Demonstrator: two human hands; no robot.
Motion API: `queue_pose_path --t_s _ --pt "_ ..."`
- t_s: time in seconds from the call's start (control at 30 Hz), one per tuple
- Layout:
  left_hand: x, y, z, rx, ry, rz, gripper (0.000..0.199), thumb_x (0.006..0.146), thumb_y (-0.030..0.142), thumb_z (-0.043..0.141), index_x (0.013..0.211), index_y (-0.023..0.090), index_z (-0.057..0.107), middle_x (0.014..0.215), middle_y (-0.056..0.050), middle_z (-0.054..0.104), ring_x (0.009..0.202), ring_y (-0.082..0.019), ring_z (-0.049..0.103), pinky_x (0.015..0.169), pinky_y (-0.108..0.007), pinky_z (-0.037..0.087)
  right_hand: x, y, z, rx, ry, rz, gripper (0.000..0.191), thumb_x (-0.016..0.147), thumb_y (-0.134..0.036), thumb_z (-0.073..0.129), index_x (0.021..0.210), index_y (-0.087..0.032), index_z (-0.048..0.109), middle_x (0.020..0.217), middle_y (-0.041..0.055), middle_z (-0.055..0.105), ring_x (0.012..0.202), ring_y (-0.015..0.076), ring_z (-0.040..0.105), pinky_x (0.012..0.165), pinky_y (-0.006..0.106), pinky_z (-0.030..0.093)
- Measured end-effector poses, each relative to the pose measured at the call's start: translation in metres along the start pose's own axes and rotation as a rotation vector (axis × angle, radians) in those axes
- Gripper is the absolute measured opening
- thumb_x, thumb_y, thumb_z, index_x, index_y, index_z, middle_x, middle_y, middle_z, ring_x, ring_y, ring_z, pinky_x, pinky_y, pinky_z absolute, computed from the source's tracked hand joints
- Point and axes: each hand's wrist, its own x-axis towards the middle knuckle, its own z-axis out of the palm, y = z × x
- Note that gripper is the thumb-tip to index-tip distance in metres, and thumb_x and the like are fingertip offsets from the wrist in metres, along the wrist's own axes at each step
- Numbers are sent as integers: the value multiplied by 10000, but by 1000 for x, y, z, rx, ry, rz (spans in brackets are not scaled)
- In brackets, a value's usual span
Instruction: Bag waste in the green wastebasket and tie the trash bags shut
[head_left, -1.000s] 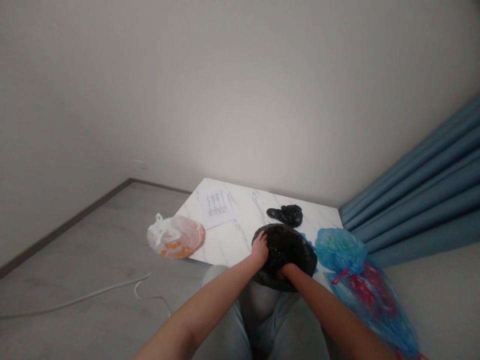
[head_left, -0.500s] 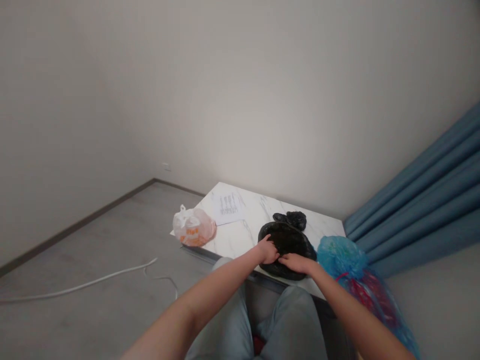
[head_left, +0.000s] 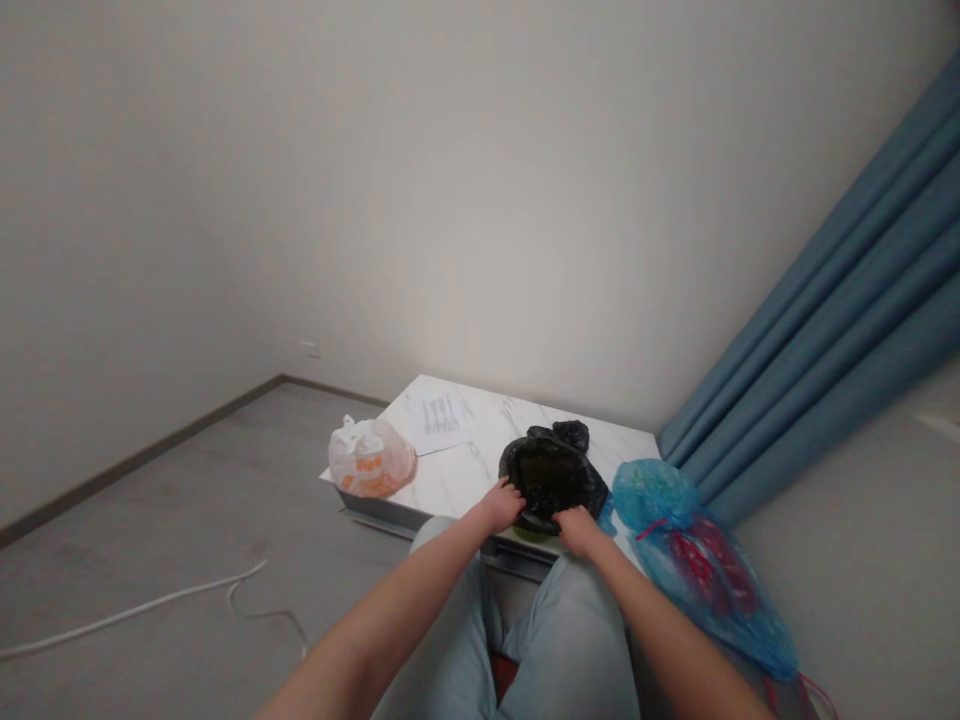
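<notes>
A black plastic bag (head_left: pixel 551 478) is stretched over a round object on a white marble-patterned table (head_left: pixel 469 480). A sliver of green (head_left: pixel 534 535) shows under its near edge, and what lies inside is hidden. My left hand (head_left: pixel 501 505) grips the bag's near left edge, and my right hand (head_left: pixel 579 531) holds its near right edge. Bunched black plastic (head_left: pixel 571 435) sits against the far side of the bag.
A sheet of printed paper (head_left: pixel 436 423) and a white-and-orange plastic bag (head_left: pixel 370 458) lie at the table's left. A blue plastic bag (head_left: pixel 679 545) with red inside lies to the right, before a blue curtain (head_left: pixel 814 320). A white cable (head_left: pixel 150 603) crosses the grey floor.
Both hands have moved from the top of the black bag to its near edge. The bag now looks tilted, and green shows under it. The view has swung slightly.
</notes>
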Motion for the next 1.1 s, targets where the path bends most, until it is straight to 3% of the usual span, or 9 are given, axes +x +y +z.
queue_pose_path --t_s 0.33,0.53,0.7,0.93,1.1 --pt "-15 7 42 -51 352 -39 181 796 223 607 974 195 595 1005 -66 609 1035 -246 525 1119 -426 275 13 0 31 -16 187 103 318 824 -116 498 962 -166 780 956 145 752 992 252 665 947 366 361" --pt "4 15 57 -95 475 -167 177 698 132 579 864 191 597 939 -90 593 991 -279 499 1044 -446 340 18 3 33 -65 195 105 293 838 -138 508 922 -181 786 912 134 755 931 250 675 893 365 370" --pt "14 5 57 -97 480 -163 165 678 115 571 821 192 597 895 -94 585 946 -276 490 973 -443 376 27 6 31 -69 202 92 276 839 -139 522 912 -166 786 889 145 751 911 247 679 877 361 366" --pt "15 -8 55 -45 384 -62 141 756 109 537 843 180 622 874 -106 593 908 -268 490 887 -418 392 28 7 28 -86 221 68 261 838 -150 532 900 -160 786 860 142 749 888 246 678 858 361 370" --pt "18 -8 57 -82 368 -91 148 760 114 536 844 182 636 875 -122 599 914 -282 487 878 -437 380 25 6 25 -79 242 77 257 801 -158 547 898 -153 786 867 150 747 885 250 679 858 359 377"
